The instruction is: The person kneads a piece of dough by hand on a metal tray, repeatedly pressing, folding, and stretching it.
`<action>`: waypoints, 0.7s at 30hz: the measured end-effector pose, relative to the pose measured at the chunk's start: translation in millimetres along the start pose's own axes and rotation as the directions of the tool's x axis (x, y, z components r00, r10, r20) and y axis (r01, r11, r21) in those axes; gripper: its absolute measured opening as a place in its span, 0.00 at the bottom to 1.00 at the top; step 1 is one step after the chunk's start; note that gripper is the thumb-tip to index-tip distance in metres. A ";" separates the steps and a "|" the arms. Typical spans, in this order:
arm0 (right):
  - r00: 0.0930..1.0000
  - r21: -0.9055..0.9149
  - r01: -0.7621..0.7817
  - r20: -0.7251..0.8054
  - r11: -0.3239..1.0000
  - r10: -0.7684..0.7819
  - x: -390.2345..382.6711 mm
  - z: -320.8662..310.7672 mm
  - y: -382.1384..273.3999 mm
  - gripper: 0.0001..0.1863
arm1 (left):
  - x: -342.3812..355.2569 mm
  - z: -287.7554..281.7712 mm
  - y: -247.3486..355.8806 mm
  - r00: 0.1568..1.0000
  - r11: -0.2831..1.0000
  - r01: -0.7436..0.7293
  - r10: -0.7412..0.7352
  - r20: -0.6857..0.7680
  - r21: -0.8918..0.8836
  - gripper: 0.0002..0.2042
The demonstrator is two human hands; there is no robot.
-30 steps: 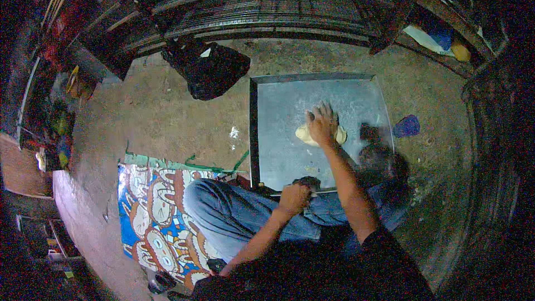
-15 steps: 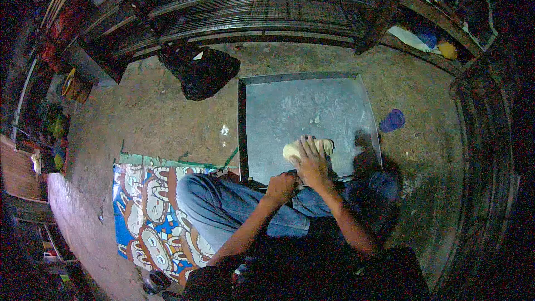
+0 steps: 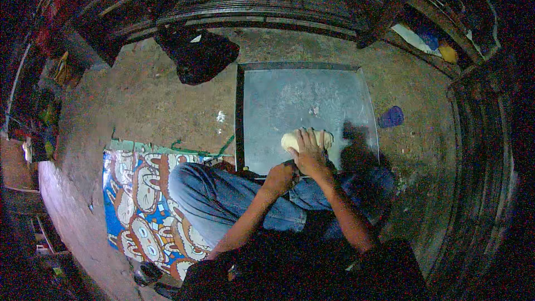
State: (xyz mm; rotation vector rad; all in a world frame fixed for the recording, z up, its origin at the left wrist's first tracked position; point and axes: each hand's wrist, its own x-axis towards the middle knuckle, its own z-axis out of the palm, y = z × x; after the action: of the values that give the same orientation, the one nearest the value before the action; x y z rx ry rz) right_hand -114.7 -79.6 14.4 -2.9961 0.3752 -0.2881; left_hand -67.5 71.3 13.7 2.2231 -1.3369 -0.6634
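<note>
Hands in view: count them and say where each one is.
2: the right hand lies on the pale dough on the grey tray; the left hand is lower left of it, by the tray's near edge.

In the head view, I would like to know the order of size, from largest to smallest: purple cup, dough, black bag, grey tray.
As they look there:
1. Grey tray
2. Black bag
3. Dough, partly covered by the right hand
4. Purple cup

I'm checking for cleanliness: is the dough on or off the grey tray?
On: the dough lies on the grey tray, inside its rim, beneath the right hand.
</note>
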 end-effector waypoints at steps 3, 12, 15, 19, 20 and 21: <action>0.994 -0.027 -0.105 0.019 0.994 0.106 25.2 20.5 3.4 0.35 | 10.1 20.2 -5.5 0.996 0.998 -0.063 0.065 -0.067 0.028 0.09; 0.940 0.002 -0.340 -0.027 0.941 0.339 111.7 55.3 32.6 0.37 | 22.9 12.2 14.5 0.989 0.982 -0.144 0.139 0.043 0.120 0.20; 0.911 0.010 -0.360 -0.214 0.933 0.354 133.2 77.9 47.0 0.33 | 19.1 16.3 24.8 0.980 0.973 -0.161 0.178 -0.091 0.163 0.21; 0.917 -0.108 -0.364 -0.217 0.925 0.336 152.7 78.0 64.6 0.27 | 27.3 19.4 24.2 0.983 0.972 -0.182 0.182 0.010 0.147 0.16; 0.923 -0.114 -0.327 -0.253 0.938 0.291 152.3 76.8 57.0 0.27 | 26.0 16.9 21.5 0.984 0.981 -0.155 0.143 0.103 0.121 0.16; 0.925 -0.124 -0.292 -0.289 0.948 0.248 150.4 75.4 49.9 0.26 | 25.8 14.7 19.4 0.986 0.985 -0.133 0.119 0.119 0.113 0.16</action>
State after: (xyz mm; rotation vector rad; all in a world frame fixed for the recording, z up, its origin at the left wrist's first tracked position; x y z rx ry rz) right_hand 31.9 -159.6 -39.6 -3.0106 0.8729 -0.6715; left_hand -79.0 38.0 9.7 2.1997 -1.5984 -0.6852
